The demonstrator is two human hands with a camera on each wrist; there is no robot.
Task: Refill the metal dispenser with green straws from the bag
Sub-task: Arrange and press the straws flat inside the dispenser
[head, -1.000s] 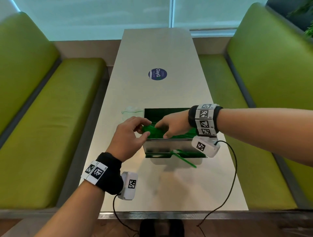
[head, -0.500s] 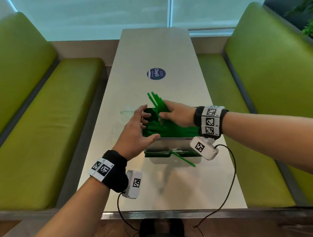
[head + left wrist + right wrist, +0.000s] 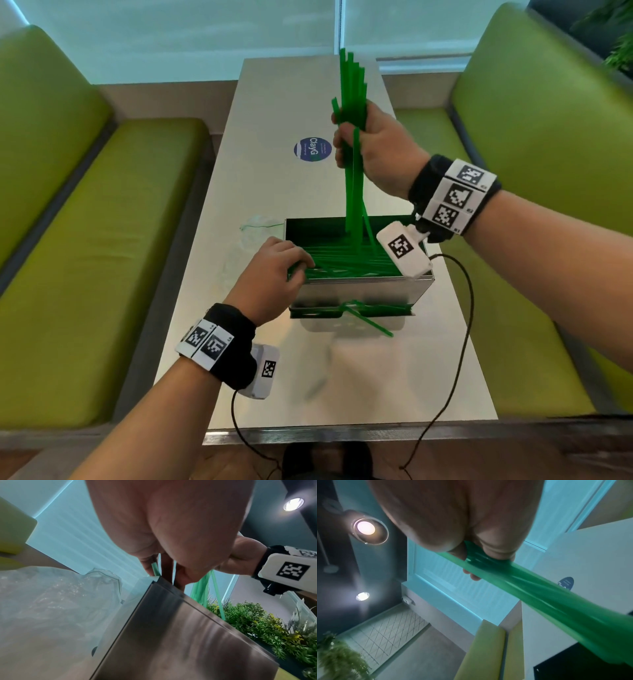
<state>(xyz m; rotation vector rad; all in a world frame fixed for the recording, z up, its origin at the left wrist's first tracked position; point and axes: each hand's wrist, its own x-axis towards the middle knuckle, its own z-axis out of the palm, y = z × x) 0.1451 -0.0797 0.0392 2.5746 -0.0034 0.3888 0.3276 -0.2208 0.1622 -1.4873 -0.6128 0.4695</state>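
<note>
The metal dispenser stands open-topped on the table, with green straws lying flat inside. My right hand grips a bundle of green straws upright above the box, their lower ends reaching into it. The right wrist view shows the bundle running out of my fist. My left hand is at the box's left end, fingers curled over the ends of the lying straws. In the left wrist view a straw passes between those fingers above the dispenser. One straw sticks out of the bottom slot.
A crumpled clear plastic bag lies just left of the dispenser and fills the left of the left wrist view. A round blue sticker marks the table farther back. Green benches flank both sides.
My right hand has lifted the straw bundle from lying low over the box to standing upright. My left hand went from open beside the box to curled over the straw ends.
</note>
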